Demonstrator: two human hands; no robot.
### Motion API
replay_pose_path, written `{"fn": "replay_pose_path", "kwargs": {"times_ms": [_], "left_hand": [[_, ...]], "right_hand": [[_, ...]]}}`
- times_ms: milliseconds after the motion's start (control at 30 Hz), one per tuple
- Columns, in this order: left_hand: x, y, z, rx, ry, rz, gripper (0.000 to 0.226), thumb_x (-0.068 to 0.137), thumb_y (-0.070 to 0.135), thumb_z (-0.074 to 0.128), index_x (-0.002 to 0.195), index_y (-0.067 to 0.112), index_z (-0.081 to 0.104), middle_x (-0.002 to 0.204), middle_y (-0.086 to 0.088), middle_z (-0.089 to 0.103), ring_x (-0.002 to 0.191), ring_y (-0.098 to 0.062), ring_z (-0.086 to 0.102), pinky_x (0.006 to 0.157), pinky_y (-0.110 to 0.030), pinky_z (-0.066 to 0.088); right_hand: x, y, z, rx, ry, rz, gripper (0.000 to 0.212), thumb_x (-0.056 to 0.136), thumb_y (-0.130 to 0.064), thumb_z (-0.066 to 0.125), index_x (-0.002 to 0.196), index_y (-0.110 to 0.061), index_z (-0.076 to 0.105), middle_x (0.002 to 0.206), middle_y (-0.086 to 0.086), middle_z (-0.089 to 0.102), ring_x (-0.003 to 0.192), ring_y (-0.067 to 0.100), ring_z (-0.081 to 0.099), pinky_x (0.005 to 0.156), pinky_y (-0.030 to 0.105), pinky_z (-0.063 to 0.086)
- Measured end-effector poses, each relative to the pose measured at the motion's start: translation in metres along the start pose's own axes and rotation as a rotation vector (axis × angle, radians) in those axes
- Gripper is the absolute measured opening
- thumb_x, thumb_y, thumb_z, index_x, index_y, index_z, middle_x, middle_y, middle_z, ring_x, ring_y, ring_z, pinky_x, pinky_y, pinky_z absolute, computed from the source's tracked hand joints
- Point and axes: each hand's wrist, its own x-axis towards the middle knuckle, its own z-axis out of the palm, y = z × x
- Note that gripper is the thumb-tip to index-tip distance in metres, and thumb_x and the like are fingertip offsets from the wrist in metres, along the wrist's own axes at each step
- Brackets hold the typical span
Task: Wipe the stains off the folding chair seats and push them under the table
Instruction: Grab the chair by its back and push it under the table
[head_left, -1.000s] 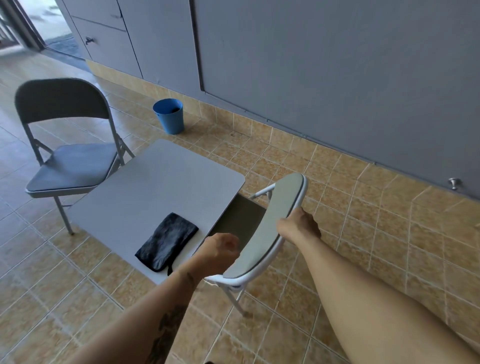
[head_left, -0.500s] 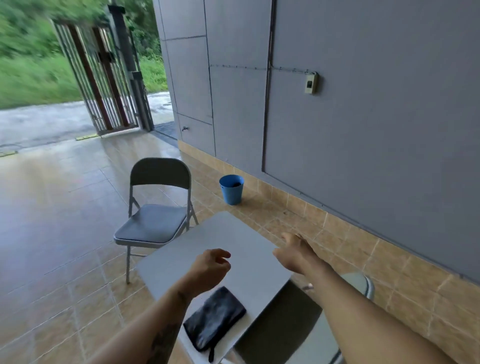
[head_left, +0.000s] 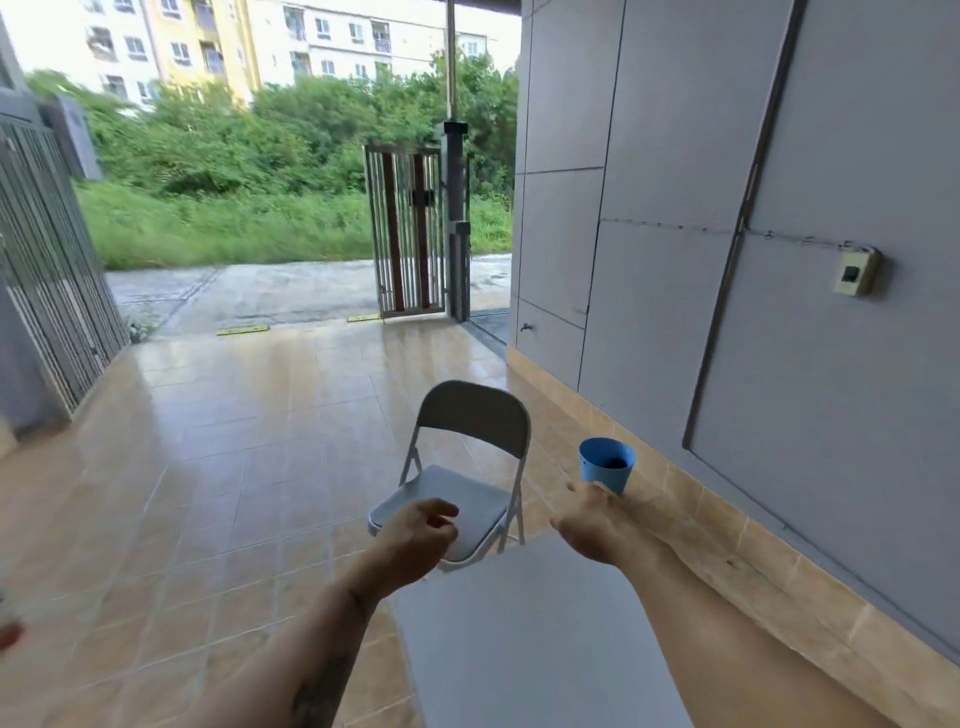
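Note:
A grey folding chair (head_left: 467, 467) stands unfolded on the tiled floor beyond the far end of the grey table (head_left: 535, 639). My left hand (head_left: 415, 535) hovers in the air in front of the chair seat, fingers loosely curled, holding nothing. My right hand (head_left: 592, 525) is raised over the table's far edge, fingers apart and empty. The other chair and the dark cloth are out of view.
A blue bucket (head_left: 606, 465) stands on the floor by the grey wall (head_left: 779, 260) to the right. A barred gate (head_left: 408, 228) is open at the far end of the wet tiled floor. Another gate panel (head_left: 47, 291) lines the left side.
Both hands have let go of the near chair's backrest and lifted. The view has swung upward, so the near chair and the cloth have dropped out of sight.

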Motion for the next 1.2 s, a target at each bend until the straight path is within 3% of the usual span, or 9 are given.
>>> {"fn": "replay_pose_path", "kwargs": {"times_ms": [100,233,367,533,833,1000,1200], "left_hand": [[0.032,-0.017,-0.036,-0.019,0.022,-0.01,0.037,0.086,0.012,0.057,0.121,0.014,0.067,0.114,-0.006,0.07,0.096,-0.02,0.067,0.083,-0.026,0.054],[0.084,-0.049,-0.093,-0.024,0.021,-0.002,0.036,0.089,0.015,0.057,0.124,0.013,0.065,0.116,-0.007,0.069,0.098,-0.022,0.067,0.091,-0.032,0.054],[0.136,-0.091,-0.161,-0.018,0.028,-0.004,0.036,0.089,0.014,0.057,0.125,0.014,0.065,0.113,-0.005,0.07,0.096,-0.02,0.067,0.085,-0.03,0.054],[0.204,-0.135,-0.239,0.018,0.049,-0.018,0.036,0.088,0.017,0.057,0.124,0.018,0.065,0.103,-0.003,0.072,0.085,-0.012,0.067,0.063,-0.015,0.047],[0.355,-0.172,-0.312,0.029,0.054,-0.017,0.036,0.089,0.017,0.055,0.123,0.02,0.064,0.099,0.002,0.071,0.083,-0.016,0.07,0.058,-0.013,0.049],[0.462,-0.179,-0.342,0.023,0.07,-0.026,0.036,0.09,0.017,0.055,0.124,0.02,0.064,0.103,0.002,0.07,0.087,-0.013,0.068,0.061,-0.013,0.047],[0.574,-0.191,-0.369,0.006,0.039,-0.055,0.037,0.09,0.017,0.055,0.126,0.019,0.064,0.108,0.003,0.07,0.09,-0.009,0.066,0.06,-0.01,0.045]], "right_hand": [[0.04,-0.037,0.017,-0.042,-0.025,-0.056,0.035,0.08,-0.027,0.043,0.109,-0.012,0.055,0.119,0.009,0.056,0.105,0.026,0.053,0.096,0.042,0.046],[0.096,-0.099,0.049,-0.01,0.013,-0.066,0.057,0.083,-0.028,0.051,0.139,-0.017,0.046,0.139,0.012,0.051,0.122,0.03,0.05,0.101,0.04,0.042],[0.148,-0.168,0.085,0.032,0.018,-0.071,0.068,0.084,-0.03,0.054,0.148,-0.016,0.035,0.151,0.012,0.039,0.135,0.031,0.041,0.108,0.041,0.035],[0.207,-0.238,0.124,0.026,-0.003,-0.051,0.067,0.087,-0.03,0.052,0.149,-0.013,0.034,0.151,0.013,0.037,0.136,0.031,0.039,0.108,0.039,0.034],[0.365,-0.311,0.154,0.015,-0.013,-0.02,0.066,0.089,-0.032,0.053,0.15,-0.015,0.032,0.154,0.011,0.033,0.14,0.032,0.034,0.111,0.044,0.033],[0.489,-0.347,0.158,0.022,-0.012,-0.028,0.06,0.088,-0.029,0.057,0.143,-0.01,0.041,0.145,0.013,0.044,0.131,0.032,0.043,0.107,0.044,0.038],[0.593,-0.38,0.169,0.035,-0.059,0.012,0.049,0.088,-0.026,0.052,0.135,-0.014,0.048,0.123,0.009,0.057,0.111,0.027,0.052,0.09,0.039,0.044]]}}
